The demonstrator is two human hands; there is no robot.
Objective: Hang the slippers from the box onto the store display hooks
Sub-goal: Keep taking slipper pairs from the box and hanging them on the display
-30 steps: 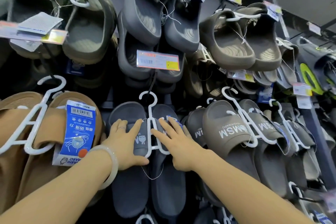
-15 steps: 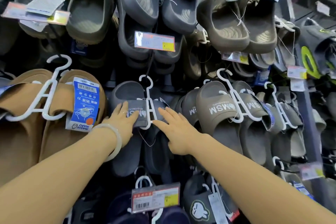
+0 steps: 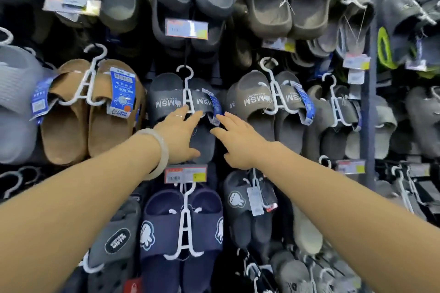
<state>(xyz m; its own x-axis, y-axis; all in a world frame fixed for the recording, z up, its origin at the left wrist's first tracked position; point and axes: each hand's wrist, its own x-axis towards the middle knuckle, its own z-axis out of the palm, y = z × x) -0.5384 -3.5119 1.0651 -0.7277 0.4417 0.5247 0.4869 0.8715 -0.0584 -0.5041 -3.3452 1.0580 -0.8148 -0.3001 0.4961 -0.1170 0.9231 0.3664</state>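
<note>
At frame centre, my left hand (image 3: 177, 133) rests flat, fingers spread, on the dark grey slippers (image 3: 166, 102). My right hand (image 3: 240, 143) is released, fingertips beside their blue tag (image 3: 215, 109).

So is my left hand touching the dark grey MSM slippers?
Touching. In the head view, the left hand lies flat on the dark grey MSM slippers, fingertips over the strap.

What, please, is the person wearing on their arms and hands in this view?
Both forearms are bare, with no sleeves in view. The left wrist carries a pale, translucent bangle, smooth and rounded. The left hand has a thin ring on one finger. The right hand shows no jewellery.
</note>
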